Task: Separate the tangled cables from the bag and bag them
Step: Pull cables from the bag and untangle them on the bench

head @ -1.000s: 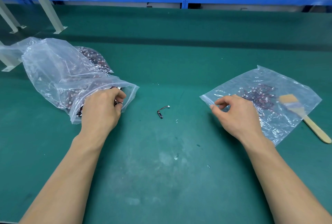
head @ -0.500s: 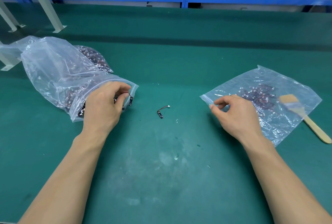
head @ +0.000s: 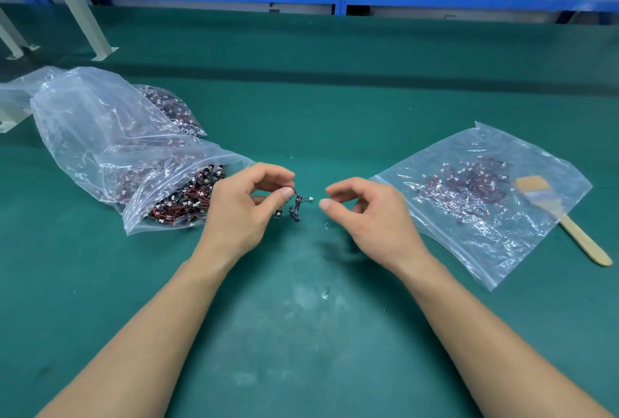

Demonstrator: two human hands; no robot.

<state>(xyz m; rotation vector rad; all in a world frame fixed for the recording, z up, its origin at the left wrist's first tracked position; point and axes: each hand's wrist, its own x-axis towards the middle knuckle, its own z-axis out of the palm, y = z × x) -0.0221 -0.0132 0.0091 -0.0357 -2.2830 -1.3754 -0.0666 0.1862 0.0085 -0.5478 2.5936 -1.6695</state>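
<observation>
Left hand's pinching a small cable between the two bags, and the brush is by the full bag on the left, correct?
No: the head view shows the brush by the flatter bag on the right, bristles overlapping its edge. The left hand does pinch a small cable between the bags.

Both forearms (head: 140, 334) bare; left hand (head: 244, 213), right hand (head: 371, 216) ungloved; fingernails (head: 288, 192) short.
</observation>
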